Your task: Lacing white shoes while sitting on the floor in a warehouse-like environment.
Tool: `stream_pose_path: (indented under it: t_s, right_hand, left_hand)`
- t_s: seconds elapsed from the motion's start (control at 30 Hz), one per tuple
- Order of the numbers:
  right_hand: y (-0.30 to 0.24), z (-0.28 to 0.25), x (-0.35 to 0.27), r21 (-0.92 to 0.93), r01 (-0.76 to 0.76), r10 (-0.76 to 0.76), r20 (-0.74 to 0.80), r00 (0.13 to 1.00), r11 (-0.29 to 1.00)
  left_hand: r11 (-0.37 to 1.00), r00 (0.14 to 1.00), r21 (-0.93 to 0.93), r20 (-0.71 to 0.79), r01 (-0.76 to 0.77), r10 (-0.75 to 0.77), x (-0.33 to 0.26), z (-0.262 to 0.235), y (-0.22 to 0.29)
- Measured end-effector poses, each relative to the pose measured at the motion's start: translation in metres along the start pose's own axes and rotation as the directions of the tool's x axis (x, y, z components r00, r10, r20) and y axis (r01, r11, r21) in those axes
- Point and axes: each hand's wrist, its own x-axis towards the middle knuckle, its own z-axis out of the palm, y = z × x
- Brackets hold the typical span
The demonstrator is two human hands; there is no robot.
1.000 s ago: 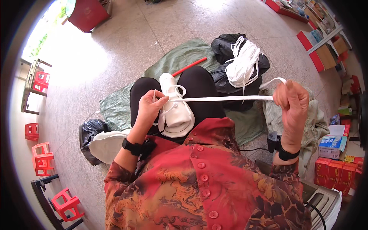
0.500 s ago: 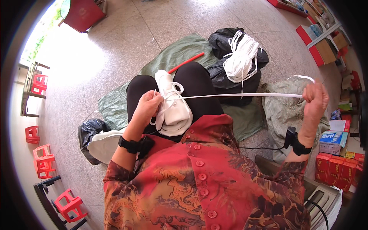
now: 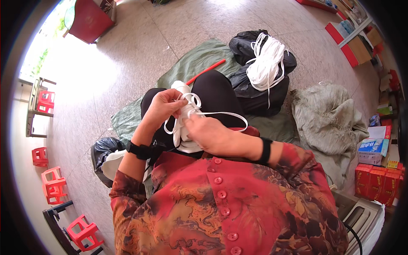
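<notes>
- Currently, the left hand (image 3: 165, 105) is bringing thumb and forefinger together in a narrow pinch on the white lace (image 3: 221, 113), above the shoe.
- The right hand (image 3: 209, 132) is lying across the shoe's near part; its fingers are blurring and partly hiding, so I cannot tell whether they are gripping.
- The lace is forming one small loop beside the left fingertips and a longer one bowing out over the right thigh.
- The white shoe (image 3: 185, 112) is resting lengthwise between the black-clad knees (image 3: 214, 91), beneath both hands.
- Black bands (image 3: 266, 151) are circling both wrists.
- Beyond the knees, a red stick (image 3: 206, 71) is lying on a green sheet (image 3: 182, 68).
- To the right, a bundle of white laces (image 3: 265, 63) is sitting on black bags (image 3: 263, 101); a pale sack (image 3: 325, 121) is slumping nearby.
- To the left, red stools (image 3: 54, 185) are standing along the wall.
</notes>
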Motion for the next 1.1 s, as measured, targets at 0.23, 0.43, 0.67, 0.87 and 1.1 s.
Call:
stream_pose_path:
  t_s: [0.23,0.43,0.67,0.87,1.1]
  right_hand:
    - [-0.011,0.017,0.018,0.151,0.095,-0.108,0.079,0.991,0.984]
    - [-0.084,-0.055,0.067,0.532,0.369,-0.391,-0.076,0.917,0.762]
    - [-0.026,-0.166,0.099,0.387,0.192,-0.115,-0.214,0.970,0.902]
    - [0.083,-0.232,0.043,0.352,-0.224,0.346,-0.337,0.875,0.909]
    - [0.173,-0.276,-0.033,0.326,-0.432,0.541,-0.514,0.666,0.841]
  left_hand:
    - [0.996,0.985,0.035,0.146,0.085,-0.089,0.011,-0.009,0.050]
    - [0.978,0.971,0.161,0.172,0.136,-0.163,0.023,0.004,0.062]
    - [0.943,0.926,0.165,0.296,-0.290,0.234,-0.058,-0.010,0.081]
    - [0.877,0.955,-0.397,-0.222,-0.271,0.194,-0.120,-0.036,0.051]
    - [0.747,0.803,-0.569,-0.590,-0.345,-0.078,-0.181,-0.113,-0.014]
